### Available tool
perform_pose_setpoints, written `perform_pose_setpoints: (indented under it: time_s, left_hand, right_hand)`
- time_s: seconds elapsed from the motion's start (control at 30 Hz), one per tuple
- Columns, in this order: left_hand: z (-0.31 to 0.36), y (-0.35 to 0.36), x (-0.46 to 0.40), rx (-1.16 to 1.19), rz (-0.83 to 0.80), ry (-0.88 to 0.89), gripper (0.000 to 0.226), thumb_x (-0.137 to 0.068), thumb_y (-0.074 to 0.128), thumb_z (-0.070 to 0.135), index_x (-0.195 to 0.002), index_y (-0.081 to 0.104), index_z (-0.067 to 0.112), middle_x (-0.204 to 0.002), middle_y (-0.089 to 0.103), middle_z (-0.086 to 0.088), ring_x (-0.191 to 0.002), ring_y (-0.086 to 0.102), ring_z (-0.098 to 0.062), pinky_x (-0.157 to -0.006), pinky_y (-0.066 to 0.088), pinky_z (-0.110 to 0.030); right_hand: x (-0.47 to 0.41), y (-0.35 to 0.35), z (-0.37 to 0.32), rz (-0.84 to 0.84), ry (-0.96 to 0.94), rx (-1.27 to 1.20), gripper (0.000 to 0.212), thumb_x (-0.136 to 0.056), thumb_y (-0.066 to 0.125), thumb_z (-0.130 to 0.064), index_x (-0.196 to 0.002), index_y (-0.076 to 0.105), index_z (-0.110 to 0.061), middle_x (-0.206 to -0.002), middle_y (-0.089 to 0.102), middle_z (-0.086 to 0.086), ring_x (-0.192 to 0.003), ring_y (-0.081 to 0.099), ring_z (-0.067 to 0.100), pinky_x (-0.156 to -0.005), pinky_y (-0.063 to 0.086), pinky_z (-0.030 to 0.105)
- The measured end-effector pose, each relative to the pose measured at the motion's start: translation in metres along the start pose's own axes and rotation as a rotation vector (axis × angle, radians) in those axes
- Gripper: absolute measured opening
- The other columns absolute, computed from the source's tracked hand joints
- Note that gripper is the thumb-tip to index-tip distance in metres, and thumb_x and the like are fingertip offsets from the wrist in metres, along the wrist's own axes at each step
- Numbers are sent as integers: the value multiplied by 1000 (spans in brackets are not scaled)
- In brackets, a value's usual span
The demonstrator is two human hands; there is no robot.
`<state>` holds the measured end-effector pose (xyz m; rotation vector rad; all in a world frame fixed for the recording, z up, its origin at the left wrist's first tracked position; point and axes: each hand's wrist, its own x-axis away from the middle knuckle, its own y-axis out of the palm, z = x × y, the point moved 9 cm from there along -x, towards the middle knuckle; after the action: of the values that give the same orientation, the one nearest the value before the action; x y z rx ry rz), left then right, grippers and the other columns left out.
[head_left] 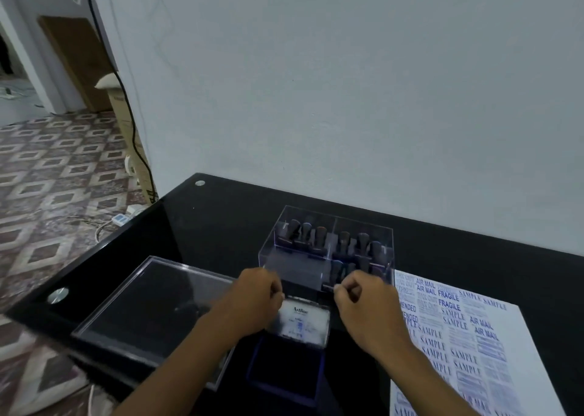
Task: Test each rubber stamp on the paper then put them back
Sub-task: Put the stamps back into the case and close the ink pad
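While an open ink pad (286, 368) is lying at the bench's (221, 226) near edge, the left hand (257, 295) is curling in a closed grip; whether it is holding anything I cannot tell. The right hand (366, 302) is pinching something small. Stamped paper (467, 336) is lying right; rubber stamps (319, 240) are standing in a clear box (328, 248) beyond.

The clear box (328, 245) of stamps (344, 242) and the open ink pad (294, 346) block the middle, while the dark surface (221, 223) behind the box has room.
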<state>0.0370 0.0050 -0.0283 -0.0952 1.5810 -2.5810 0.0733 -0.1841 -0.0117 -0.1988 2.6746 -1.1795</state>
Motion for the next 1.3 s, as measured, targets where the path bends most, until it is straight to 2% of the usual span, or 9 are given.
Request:
perform_pose_setpoints:
  time_s: [0.13,0.33,0.6,0.67,0.8,0.9,1.1,1.23,1.3]
  left_hand:
    - [-4,17,13,-66,-31,-62,15,-89,55,19,-92,66,10,-104,66,-10,-97,60,-25,-74,38,-25]
    - [-7,21,18,-78,13,-108,15,-87,49,8,-82,63,5,-99,66,-21,-94,61,-37,-69,38,-30]
    - [-13,22,19,14,77,-122,16,-81,50,-2,-72,50,11,-90,65,-16,-86,59,-34,-66,37,-31]
    - [-13,16,22,47,131,-89,12,-80,51,-3,-86,60,3,-91,66,-14,-88,59,-32,-70,43,-33]
    - [-12,2,36,136,221,-19,48,-79,64,-4,-124,62,13,-99,62,-10,-86,59,-22,-78,44,-22]
    - [-8,-8,58,187,299,49,40,-81,71,7,-120,64,15,-96,63,-6,-80,62,-19,-79,53,-30]
    - [-6,-15,100,213,360,125,16,-87,70,22,-100,69,13,-85,69,2,-73,63,-10,-74,48,-19]
    - [-15,-5,114,156,322,132,16,-84,73,21,-98,70,14,-82,67,4,-71,58,-7,-69,38,-4]
    - [-20,5,119,103,293,141,20,-81,76,21,-99,71,12,-88,70,0,-76,61,-11,-73,39,-10]
  right_hand:
    - [25,17,22,-83,78,-15,10,-88,63,-23,-82,70,-19,-75,70,-5,-80,65,13,-67,44,19]
    - [40,35,25,-116,103,-15,24,-89,64,-25,-100,72,-5,-95,74,13,-97,66,30,-86,50,33]
    - [43,42,30,-97,117,-77,7,-88,64,-21,-88,71,-18,-80,69,-1,-84,66,22,-67,42,24]
    - [41,39,33,-73,154,-154,11,-84,70,-18,-93,72,-23,-80,68,-6,-85,66,16,-73,45,23]
    - [45,32,33,-66,173,-355,22,-78,76,-12,-84,64,-30,-79,69,-8,-77,65,9,-76,49,25]
    - [57,29,29,-82,127,-393,19,-80,76,-11,-85,64,-25,-78,68,-7,-72,62,6,-70,47,20]
    - [81,27,15,-77,-64,-302,18,-82,73,-5,-94,74,-18,-81,67,-9,-71,59,-5,-68,38,-1]
    - [90,32,12,-84,-126,-227,20,-83,70,-2,-93,74,-18,-88,65,-6,-70,56,-4,-71,40,3]
    - [93,37,11,-101,-143,-137,23,-83,66,0,-97,74,-17,-91,63,-2,-73,56,4,-79,46,16]
